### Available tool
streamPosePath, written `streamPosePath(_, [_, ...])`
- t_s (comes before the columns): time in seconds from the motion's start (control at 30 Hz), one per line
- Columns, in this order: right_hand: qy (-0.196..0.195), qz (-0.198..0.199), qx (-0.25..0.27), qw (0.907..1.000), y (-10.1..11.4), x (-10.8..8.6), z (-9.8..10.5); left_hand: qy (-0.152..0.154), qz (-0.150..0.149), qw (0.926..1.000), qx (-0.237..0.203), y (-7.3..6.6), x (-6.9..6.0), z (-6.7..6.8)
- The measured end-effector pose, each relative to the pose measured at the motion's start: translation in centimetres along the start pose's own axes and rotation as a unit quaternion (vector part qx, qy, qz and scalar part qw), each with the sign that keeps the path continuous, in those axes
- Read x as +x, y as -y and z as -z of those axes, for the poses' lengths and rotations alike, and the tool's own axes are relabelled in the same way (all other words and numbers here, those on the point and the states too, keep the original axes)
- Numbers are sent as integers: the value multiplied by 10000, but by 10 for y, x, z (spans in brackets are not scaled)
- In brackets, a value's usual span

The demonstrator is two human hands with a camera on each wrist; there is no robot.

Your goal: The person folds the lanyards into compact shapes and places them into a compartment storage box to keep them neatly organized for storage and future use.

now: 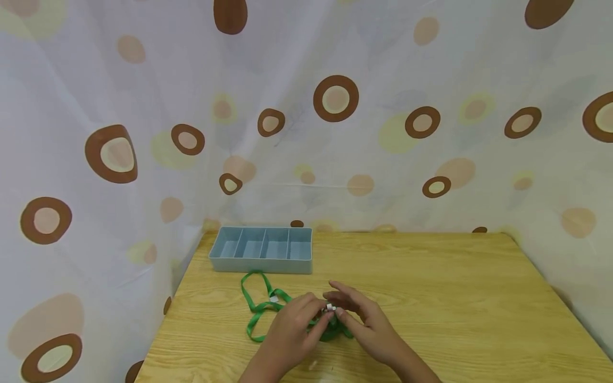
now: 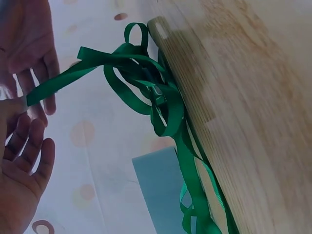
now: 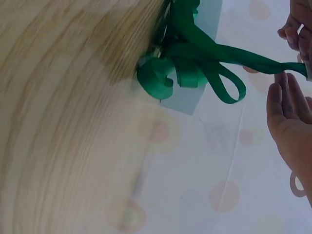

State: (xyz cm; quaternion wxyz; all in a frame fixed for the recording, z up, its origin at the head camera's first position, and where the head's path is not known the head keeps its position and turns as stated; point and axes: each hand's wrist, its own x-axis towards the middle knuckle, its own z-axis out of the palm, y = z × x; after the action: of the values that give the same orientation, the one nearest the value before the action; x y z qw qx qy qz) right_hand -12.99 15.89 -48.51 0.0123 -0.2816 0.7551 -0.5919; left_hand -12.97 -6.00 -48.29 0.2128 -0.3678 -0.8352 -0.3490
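Green ribbon [image 1: 261, 307] in head view, on tabletop [image 1: 455, 298] before blue tray [image 1: 261, 265], white-tipped end pinched in left hand [image 1: 294, 327]; right hand [image 1: 371, 325] alongside, fingers spread. In left wrist view, tangled, one strand up to left hand. In right wrist view, near straight right-hand fingers.

1. No text, label, brand, number or sign can be read in any of the three views.
2. The small white piece [image 1: 330, 307] at one end of the green ribbon [image 1: 258, 307] is too small to tell whether it bears print.
3. The pale patch [image 1: 274, 299] beside the ribbon, farther left, is likewise too small to make out.
4. The patterned cloth [image 1: 287, 58] behind the tabletop [image 1: 431, 276] shows printed rings and spots, which are decoration rather than lettering.
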Motion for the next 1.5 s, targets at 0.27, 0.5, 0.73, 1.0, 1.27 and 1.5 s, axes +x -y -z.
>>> streamPosePath(0.27, [403,-347,827,9952,-2,0,-4,-87,106,9996,266,-1,3,-2])
streamPosePath(0.5, [291,-435,711,9961,0,2,-2,-155,289,9991,278,-2,5,-1])
streamPosePath(0.73, [83,-403,207,9989,-4,3,0,-390,353,9983,237,-1,8,4])
streamPosePath(1.0, [-48,-578,88,9983,-9,-1,3,-732,492,9960,125,5,5,8])
streamPosePath(1.27, [-142,-696,-104,9974,-10,-5,7,-718,666,9952,29,8,3,13])
streamPosePath(1.5, [-296,-555,-269,9977,-13,-8,14,-908,662,9937,54,12,4,14])
